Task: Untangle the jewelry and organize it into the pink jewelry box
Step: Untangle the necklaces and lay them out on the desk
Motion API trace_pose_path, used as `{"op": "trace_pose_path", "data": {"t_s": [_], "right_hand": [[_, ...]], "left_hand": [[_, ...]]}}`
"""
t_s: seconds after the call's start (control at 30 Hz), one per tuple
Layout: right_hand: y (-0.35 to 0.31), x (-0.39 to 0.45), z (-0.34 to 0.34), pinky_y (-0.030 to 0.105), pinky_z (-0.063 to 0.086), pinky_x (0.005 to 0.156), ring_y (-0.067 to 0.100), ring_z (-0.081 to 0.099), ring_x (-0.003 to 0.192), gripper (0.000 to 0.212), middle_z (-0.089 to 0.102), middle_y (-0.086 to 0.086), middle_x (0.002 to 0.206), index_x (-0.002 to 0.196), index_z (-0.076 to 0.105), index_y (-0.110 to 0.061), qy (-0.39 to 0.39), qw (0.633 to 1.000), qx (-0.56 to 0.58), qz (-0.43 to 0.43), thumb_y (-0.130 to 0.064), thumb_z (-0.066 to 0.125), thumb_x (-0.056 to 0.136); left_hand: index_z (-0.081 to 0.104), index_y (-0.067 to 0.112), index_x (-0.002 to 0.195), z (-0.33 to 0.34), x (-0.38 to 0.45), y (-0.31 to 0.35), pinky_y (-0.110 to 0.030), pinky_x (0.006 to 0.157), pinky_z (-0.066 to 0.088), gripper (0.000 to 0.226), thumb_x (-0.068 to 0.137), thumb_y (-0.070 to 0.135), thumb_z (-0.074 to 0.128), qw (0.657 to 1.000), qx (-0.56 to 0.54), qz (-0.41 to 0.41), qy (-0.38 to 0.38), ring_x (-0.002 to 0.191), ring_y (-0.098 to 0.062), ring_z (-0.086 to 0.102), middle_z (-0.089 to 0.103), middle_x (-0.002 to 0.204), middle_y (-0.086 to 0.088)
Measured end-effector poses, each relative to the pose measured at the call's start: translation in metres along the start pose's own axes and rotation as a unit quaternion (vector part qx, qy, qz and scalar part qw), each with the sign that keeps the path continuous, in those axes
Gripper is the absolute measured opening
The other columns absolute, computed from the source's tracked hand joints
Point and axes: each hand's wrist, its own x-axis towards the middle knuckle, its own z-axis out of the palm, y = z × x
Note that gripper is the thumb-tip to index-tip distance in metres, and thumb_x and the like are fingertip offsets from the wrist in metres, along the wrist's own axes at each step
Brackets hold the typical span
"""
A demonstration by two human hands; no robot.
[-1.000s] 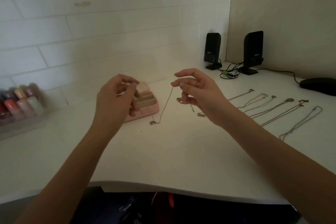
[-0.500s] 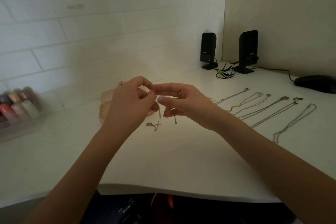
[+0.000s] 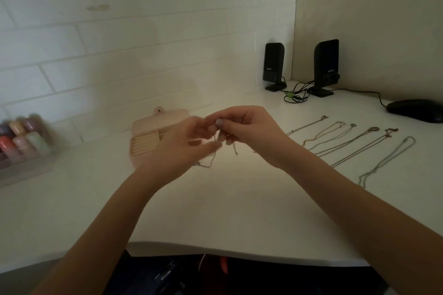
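My left hand (image 3: 184,148) and right hand (image 3: 244,132), apart a second ago, now meet above the worktop (image 3: 239,211), each grip pinching the fine chain (image 3: 211,163). Untangling is underway; the pink jewelry box (image 3: 148,143) sits open behind them.

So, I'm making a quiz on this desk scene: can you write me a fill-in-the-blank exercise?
1. Both hands pinch a thin ____ above the desk.
2. The pink jewelry box has its lid ____.
3. The straightened necklaces lie to the ____ of the hands.
4. Two black ____ stand in the corner.

Missing words: chain; open; right; speakers
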Motion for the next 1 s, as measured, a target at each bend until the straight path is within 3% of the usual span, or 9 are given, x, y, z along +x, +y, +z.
{"op": "trace_pose_path", "data": {"t_s": [0.07, 0.17, 0.27, 0.33, 0.5, 0.63, 0.77, 0.9, 1.0], "right_hand": [[-0.002, 0.0, -0.003, 0.017, 0.051, 0.063, 0.009, 0.061, 0.067, 0.02, 0.068, 0.008, 0.083, 0.104, 0.068, -0.005, -0.004, 0.999, 0.054, 0.005, -0.001, 0.053, 0.091], [-0.003, 0.003, -0.007, 0.016, 0.051, 0.062, 0.007, 0.06, 0.066, 0.021, 0.068, 0.004, 0.083, 0.105, 0.067, -0.007, 0.002, 0.99, 0.14, 0.017, -0.003, 0.05, 0.093], [-0.003, 0.008, -0.018, 0.016, 0.049, 0.057, 0.007, 0.055, 0.062, 0.021, 0.063, 0.001, 0.074, 0.105, 0.065, -0.007, 0.059, 0.974, 0.212, 0.047, -0.004, 0.047, 0.095], [-0.002, 0.009, -0.027, 0.018, 0.047, 0.055, 0.009, 0.05, 0.061, 0.021, 0.056, 0.001, 0.07, 0.105, 0.065, -0.008, 0.084, 0.971, 0.209, 0.073, -0.006, 0.046, 0.095], [0.006, 0.01, -0.038, 0.018, 0.039, 0.046, 0.009, 0.04, 0.054, 0.017, 0.044, -0.001, 0.064, 0.101, 0.067, -0.01, 0.089, 0.979, 0.109, 0.147, -0.011, 0.051, 0.094], [0.012, 0.01, -0.041, 0.018, 0.038, 0.047, 0.009, 0.036, 0.053, 0.016, 0.04, 0.0, 0.061, 0.1, 0.068, -0.007, 0.103, 0.981, 0.038, 0.16, -0.01, 0.054, 0.093], [0.02, 0.009, -0.034, 0.02, 0.04, 0.058, 0.011, 0.051, 0.061, 0.011, 0.06, 0.0, 0.073, 0.095, 0.071, -0.018, 0.107, 0.959, -0.248, 0.09, -0.019, 0.062, 0.088], [0.012, 0.002, -0.009, 0.017, 0.047, 0.081, -0.003, 0.056, 0.099, 0.032, 0.061, -0.016, 0.111, 0.113, 0.062, -0.031, -0.022, 0.966, -0.257, 0.01, -0.034, 0.069, 0.082], [0.007, -0.004, 0.015, 0.021, 0.049, 0.091, -0.005, 0.055, 0.109, 0.029, 0.061, -0.015, 0.114, 0.115, 0.054, -0.027, -0.128, 0.975, -0.182, 0.009, -0.029, 0.064, 0.087]], "left_hand": [[0.06, 0.027, 0.108, 0.008, 0.002, -0.016, -0.017, 0.094, 0.045, 0.028, 0.081, 0.026, 0.069, 0.996, 0.037, 0.007, -0.085, 0.101, 0.007, 0.057, 0.063, 0.107, 0.016], [0.067, 0.031, 0.089, 0.011, 0.003, -0.032, -0.03, 0.088, 0.048, 0.012, 0.091, 0.031, 0.055, 0.991, 0.088, 0.018, -0.097, 0.09, 0.001, 0.059, 0.066, 0.092, 0.016], [0.064, 0.02, 0.079, 0.009, 0.002, -0.039, -0.038, 0.086, 0.05, 0.024, 0.096, 0.023, 0.048, 0.996, -0.018, -0.02, -0.079, 0.074, -0.012, 0.064, 0.066, 0.074, 0.005], [0.061, 0.011, 0.077, 0.003, -0.002, -0.039, -0.033, 0.079, 0.055, 0.027, 0.097, 0.019, 0.045, 0.993, -0.09, -0.049, -0.058, 0.057, -0.012, 0.053, 0.051, 0.06, -0.002], [0.06, 0.006, 0.074, -0.022, -0.007, -0.046, -0.025, 0.054, 0.054, 0.028, 0.096, 0.016, 0.045, 0.975, -0.204, -0.084, 0.019, 0.044, -0.007, 0.034, 0.033, 0.051, 0.002], [0.062, 0.008, 0.078, -0.042, -0.006, -0.052, -0.021, 0.052, 0.042, 0.028, 0.096, 0.016, 0.043, 0.969, -0.22, -0.077, 0.077, 0.044, -0.006, 0.033, 0.036, 0.046, 0.008], [0.067, 0.012, 0.082, -0.049, -0.006, -0.042, -0.02, 0.055, 0.042, 0.028, 0.097, 0.015, 0.044, 0.983, -0.166, -0.044, 0.071, 0.049, -0.008, 0.038, 0.045, 0.051, 0.006], [0.069, 0.015, 0.079, -0.037, -0.007, -0.015, -0.016, 0.053, 0.044, 0.027, 0.096, 0.016, 0.047, 0.99, -0.139, -0.017, 0.007, 0.056, -0.013, 0.043, 0.048, 0.057, 0.002], [0.069, 0.013, 0.084, -0.026, -0.008, 0.003, -0.017, 0.055, 0.046, 0.021, 0.094, 0.016, 0.051, 0.993, -0.105, 0.021, -0.042, 0.055, -0.008, 0.049, 0.053, 0.056, 0.005]]}}
